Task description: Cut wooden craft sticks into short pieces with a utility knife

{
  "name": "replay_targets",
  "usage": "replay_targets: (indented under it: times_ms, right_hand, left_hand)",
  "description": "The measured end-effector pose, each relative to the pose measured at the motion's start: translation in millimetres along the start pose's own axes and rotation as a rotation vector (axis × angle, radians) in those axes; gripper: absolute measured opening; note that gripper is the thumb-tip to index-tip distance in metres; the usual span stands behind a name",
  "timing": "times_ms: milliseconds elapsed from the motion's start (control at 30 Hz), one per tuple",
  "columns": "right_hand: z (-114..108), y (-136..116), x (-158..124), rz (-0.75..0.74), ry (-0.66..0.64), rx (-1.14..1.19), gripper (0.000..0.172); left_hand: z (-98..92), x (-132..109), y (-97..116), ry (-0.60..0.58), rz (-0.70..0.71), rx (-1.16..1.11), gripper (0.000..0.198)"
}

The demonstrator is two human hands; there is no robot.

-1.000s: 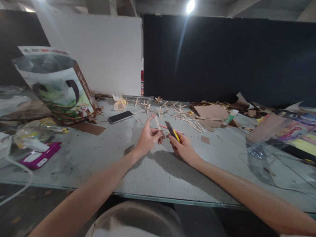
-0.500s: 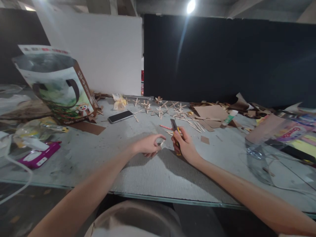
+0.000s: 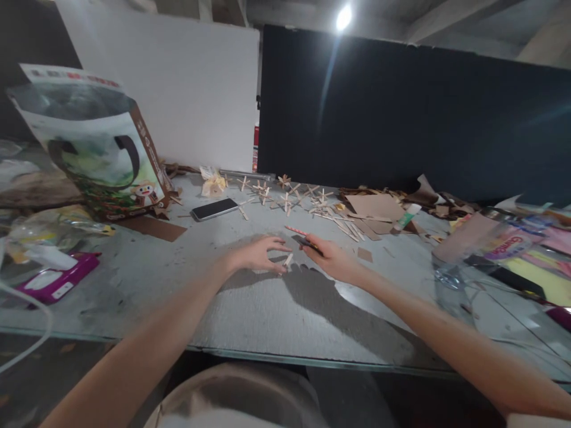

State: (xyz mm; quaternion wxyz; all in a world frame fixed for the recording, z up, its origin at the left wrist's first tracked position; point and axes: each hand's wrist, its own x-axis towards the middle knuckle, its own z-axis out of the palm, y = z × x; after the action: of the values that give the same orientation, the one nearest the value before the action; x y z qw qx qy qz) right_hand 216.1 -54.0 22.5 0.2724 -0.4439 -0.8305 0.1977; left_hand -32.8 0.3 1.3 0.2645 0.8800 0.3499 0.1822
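Observation:
My right hand (image 3: 332, 257) is closed around a utility knife (image 3: 307, 242), its dark blade pointing left and lying low over the table. To its left, my left hand (image 3: 261, 254) has thumb and fingers spread apart, holding nothing. Beside those fingertips a short pale wooden stick piece (image 3: 288, 260) rests on the table. A red-and-white striped straw or stick (image 3: 294, 230) lies just beyond the knife. Farther back are loose wooden sticks (image 3: 348, 226) and several small crossed-stick shapes (image 3: 286, 204).
Back left are a phone (image 3: 215, 208) and a large printed bag (image 3: 96, 157). Cardboard scraps (image 3: 377, 207) and a glue stick (image 3: 406, 217) lie back right. A purple device (image 3: 60, 279) sits at left, a clear plastic container (image 3: 459, 285) at right.
My left hand has opened, and the stick piece from its fingers now lies on the table. My right hand has tipped the knife from upright to nearly flat, pointing left.

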Motion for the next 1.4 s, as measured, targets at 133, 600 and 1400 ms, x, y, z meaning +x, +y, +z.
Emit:
replay_targets:
  times_ms: [133,600,1400]
  right_hand:
    - [-9.8,5.4,9.4,0.031,-0.181,-0.191,0.024]
    - [-9.3,0.0,25.7,-0.233,-0.433,-0.612,0.027]
    - [0.4,-2.0,41.7,-0.301,-0.416,-0.514,0.026]
  left_hand:
    - [2.0,-2.5,-4.5,-0.089,-0.016,0.050,0.056]
    - [3.6,-1.2,-2.3,-0.123,-0.049,0.058,0.048]
    - [5.1,-0.7,-1.7,-0.086,-0.055,0.061,0.042]
